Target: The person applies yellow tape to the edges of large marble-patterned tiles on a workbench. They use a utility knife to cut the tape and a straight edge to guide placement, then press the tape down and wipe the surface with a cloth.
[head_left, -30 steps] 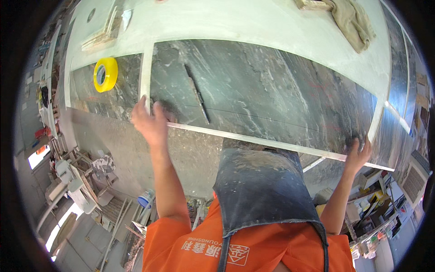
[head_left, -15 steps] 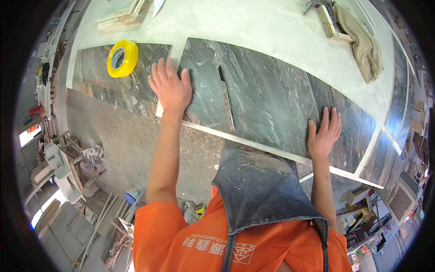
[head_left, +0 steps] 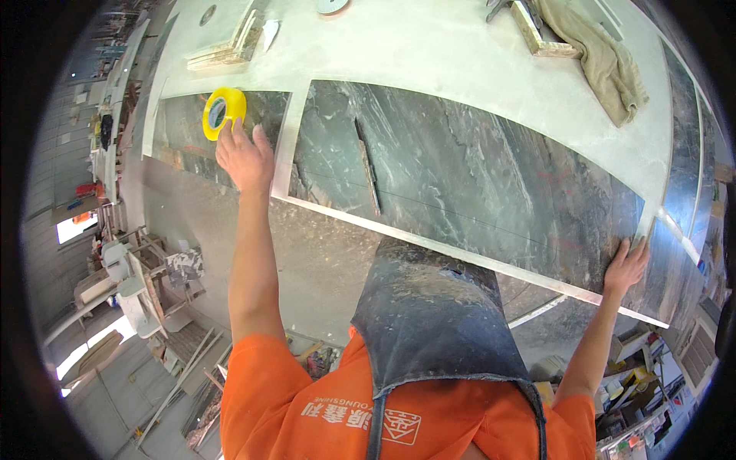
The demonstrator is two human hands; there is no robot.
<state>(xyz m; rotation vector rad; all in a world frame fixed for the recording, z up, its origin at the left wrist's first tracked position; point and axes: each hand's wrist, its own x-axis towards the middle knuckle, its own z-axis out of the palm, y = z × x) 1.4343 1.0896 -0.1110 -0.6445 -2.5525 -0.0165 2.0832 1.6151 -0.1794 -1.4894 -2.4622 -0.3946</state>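
The left hand [head_left: 247,161] is stretched forward to the yellow tape roll [head_left: 235,103], which lies on the smaller dark slab [head_left: 176,126] at the left. Its fingertips reach the near edge of the roll and seem to touch it, while the thumb stands apart, so this grip is loose and not closed around the tape. The right hand [head_left: 627,266] rests at the right near corner of the large dark slab [head_left: 460,172], its fingers close to the pale gap there; whether this grip pinches the edge of the stone, I cannot tell. The large slab has light veins, some faint reddish marks and one thin line along its length, and its near side shows a white edge. On its left part lies a narrow dark strip [head_left: 366,169], slanting. Both slabs lie on the whitish tabletop [head_left: 429,54], with a pale band between them. Farther back there are a small stack of pieces [head_left: 222,55] at the left and a brownish cloth [head_left: 606,65] at the right. The person wears a dark apron [head_left: 437,322] over an orange shirt [head_left: 264,395].
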